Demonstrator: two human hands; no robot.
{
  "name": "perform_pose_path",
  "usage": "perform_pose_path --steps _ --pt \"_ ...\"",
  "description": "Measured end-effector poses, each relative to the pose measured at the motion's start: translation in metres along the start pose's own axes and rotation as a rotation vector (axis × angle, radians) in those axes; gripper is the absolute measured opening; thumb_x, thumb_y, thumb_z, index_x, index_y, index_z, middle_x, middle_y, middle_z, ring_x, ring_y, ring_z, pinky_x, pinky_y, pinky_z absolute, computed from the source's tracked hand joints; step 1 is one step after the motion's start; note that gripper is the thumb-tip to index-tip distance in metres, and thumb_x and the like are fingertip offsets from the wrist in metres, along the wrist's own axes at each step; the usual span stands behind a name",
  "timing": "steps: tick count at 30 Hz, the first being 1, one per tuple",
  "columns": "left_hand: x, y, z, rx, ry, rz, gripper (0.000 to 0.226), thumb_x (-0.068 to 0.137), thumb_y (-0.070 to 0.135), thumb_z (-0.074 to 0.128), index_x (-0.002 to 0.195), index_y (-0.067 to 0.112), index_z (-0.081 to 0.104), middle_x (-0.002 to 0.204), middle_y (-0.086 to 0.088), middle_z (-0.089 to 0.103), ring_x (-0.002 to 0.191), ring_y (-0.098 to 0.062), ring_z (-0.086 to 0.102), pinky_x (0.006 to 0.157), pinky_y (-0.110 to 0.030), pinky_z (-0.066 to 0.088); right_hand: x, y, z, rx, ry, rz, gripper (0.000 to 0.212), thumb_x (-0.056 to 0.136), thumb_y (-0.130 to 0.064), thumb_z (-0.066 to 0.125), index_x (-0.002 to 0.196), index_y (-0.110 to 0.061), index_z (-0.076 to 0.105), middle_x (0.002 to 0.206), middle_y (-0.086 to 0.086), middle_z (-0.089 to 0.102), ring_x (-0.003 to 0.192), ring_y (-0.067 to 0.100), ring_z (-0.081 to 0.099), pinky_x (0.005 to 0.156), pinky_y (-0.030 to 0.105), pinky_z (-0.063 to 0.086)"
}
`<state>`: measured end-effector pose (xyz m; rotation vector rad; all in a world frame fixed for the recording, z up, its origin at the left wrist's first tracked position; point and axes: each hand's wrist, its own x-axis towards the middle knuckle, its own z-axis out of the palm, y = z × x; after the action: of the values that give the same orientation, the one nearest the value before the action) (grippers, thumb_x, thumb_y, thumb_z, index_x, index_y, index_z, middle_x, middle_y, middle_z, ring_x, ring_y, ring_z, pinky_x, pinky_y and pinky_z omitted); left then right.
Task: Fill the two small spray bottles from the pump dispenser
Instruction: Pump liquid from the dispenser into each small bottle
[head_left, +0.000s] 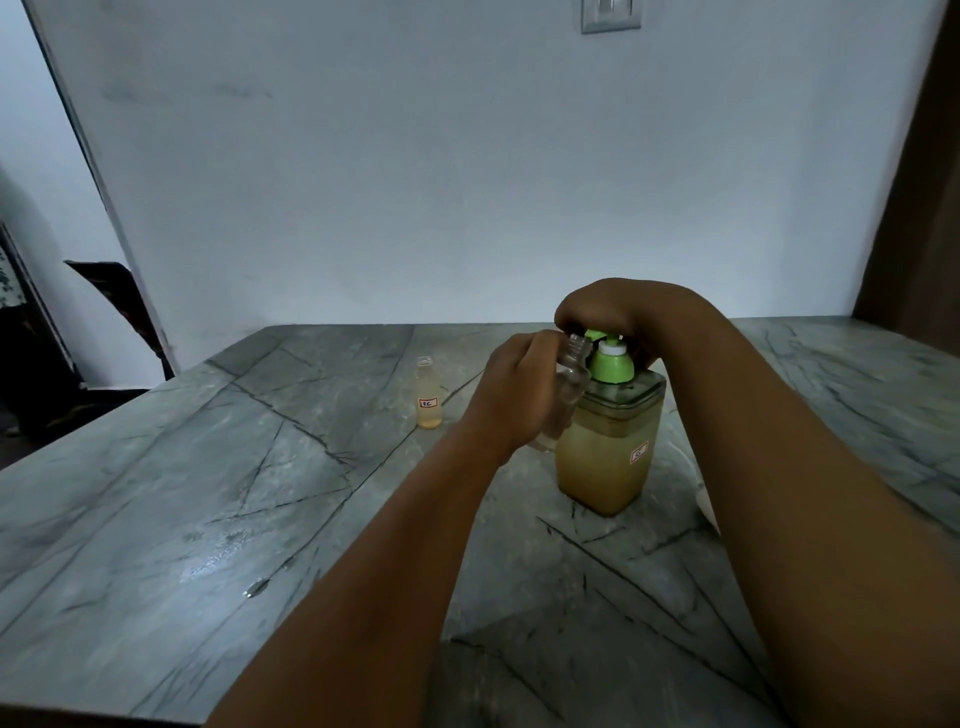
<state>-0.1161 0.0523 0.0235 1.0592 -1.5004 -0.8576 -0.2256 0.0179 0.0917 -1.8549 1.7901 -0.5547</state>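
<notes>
A square clear pump dispenser with a green pump top, holding yellowish liquid, stands on the grey stone table. My right hand lies on top of the green pump head, fingers curled over it. My left hand grips a small clear spray bottle, uncapped and tilted, with its open neck at the pump's spout. A second small bottle, partly filled with yellowish liquid and carrying a small label, stands upright and uncapped to the left.
A white wall rises behind the table's far edge. A dark chair stands off the table's left corner. A small wet spot lies on the near table surface. A white object peeks out behind my right forearm.
</notes>
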Motion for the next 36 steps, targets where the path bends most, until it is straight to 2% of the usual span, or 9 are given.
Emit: perform_pose_path --steps 3,7,9,15,19,22,26,31,36 --pt "0.000 -0.001 0.000 0.006 -0.010 0.020 0.037 0.097 0.017 0.036 0.071 0.012 0.063 0.063 -0.003 0.061 0.067 -0.029 0.056 0.067 -0.044 0.043 -0.003 -0.001 -0.006 0.074 -0.011 0.011 0.019 0.088 -0.017 0.040 0.072 -0.008 0.045 0.072 0.011 0.041 0.062 0.024 0.038 0.064 0.029 0.037" --pt "0.000 -0.001 0.000 0.004 -0.007 0.017 0.036 0.097 0.018 0.037 0.071 0.018 0.062 0.067 -0.004 0.061 0.072 -0.030 0.056 0.075 -0.055 0.048 0.000 0.001 -0.019 0.142 -0.029 0.038 0.047 0.085 -0.033 0.038 0.092 0.004 0.066 0.089 0.020 0.064 0.075 0.035 0.056 0.071 0.037 0.049" --pt "0.000 0.000 0.000 0.008 -0.001 0.020 0.035 0.097 0.018 0.036 0.072 0.015 0.061 0.068 -0.005 0.060 0.073 -0.030 0.056 0.076 -0.059 0.049 -0.002 -0.002 -0.018 0.119 -0.021 0.031 0.045 0.088 -0.030 0.037 0.100 0.004 0.065 0.085 0.016 0.066 0.076 0.035 0.056 0.071 0.037 0.050" --pt "-0.001 0.000 0.001 -0.003 0.007 0.011 0.036 0.096 0.018 0.036 0.069 0.017 0.060 0.068 -0.007 0.061 0.072 -0.031 0.057 0.073 -0.055 0.049 -0.013 -0.007 -0.009 0.017 -0.014 -0.011 0.014 0.091 -0.014 0.041 0.083 -0.005 0.046 0.075 0.012 0.043 0.057 0.025 0.039 0.057 0.024 0.036" --pt "0.002 -0.003 0.001 -0.004 0.018 0.009 0.035 0.095 0.019 0.036 0.071 0.011 0.060 0.067 -0.010 0.060 0.068 -0.031 0.055 0.067 -0.045 0.043 -0.014 -0.011 -0.005 -0.076 -0.011 -0.058 0.035 0.097 -0.005 0.035 0.062 -0.010 0.034 0.064 0.007 0.036 0.051 0.017 0.034 0.045 0.020 0.030" --pt "0.003 -0.003 0.000 0.008 0.014 0.016 0.033 0.094 0.020 0.037 0.077 0.003 0.060 0.070 -0.013 0.058 0.068 -0.031 0.055 0.067 -0.044 0.041 -0.017 -0.011 -0.002 -0.144 -0.043 -0.073 0.036 0.096 -0.005 0.035 0.061 -0.010 0.033 0.062 0.007 0.034 0.049 0.018 0.030 0.044 0.020 0.028" --pt "0.000 0.000 0.001 -0.004 0.015 0.016 0.034 0.097 0.017 0.037 0.070 0.016 0.058 0.070 -0.005 0.059 0.073 -0.031 0.057 0.070 -0.048 0.046 -0.021 -0.010 -0.004 -0.077 -0.064 -0.072 0.031 0.094 -0.004 0.035 0.064 -0.005 0.028 0.062 0.006 0.027 0.051 0.017 0.022 0.048 0.021 0.022" --pt "0.000 0.001 0.001 -0.017 0.008 0.001 0.036 0.098 0.018 0.035 0.073 0.016 0.061 0.074 -0.009 0.062 0.076 -0.034 0.059 0.077 -0.057 0.050 -0.013 -0.005 -0.014 0.161 -0.033 -0.015 0.025 0.095 -0.023 0.037 0.101 -0.005 0.051 0.076 0.010 0.050 0.060 0.024 0.044 0.059 0.025 0.038" --pt "0.001 -0.001 0.001 -0.016 0.015 0.010 0.034 0.096 0.019 0.036 0.074 0.011 0.061 0.073 -0.016 0.060 0.070 -0.030 0.055 0.069 -0.047 0.044 -0.012 -0.006 -0.010 0.060 -0.054 -0.002 0.015 0.091 -0.021 0.042 0.088 -0.008 0.047 0.075 0.010 0.044 0.057 0.023 0.039 0.059 0.026 0.036"
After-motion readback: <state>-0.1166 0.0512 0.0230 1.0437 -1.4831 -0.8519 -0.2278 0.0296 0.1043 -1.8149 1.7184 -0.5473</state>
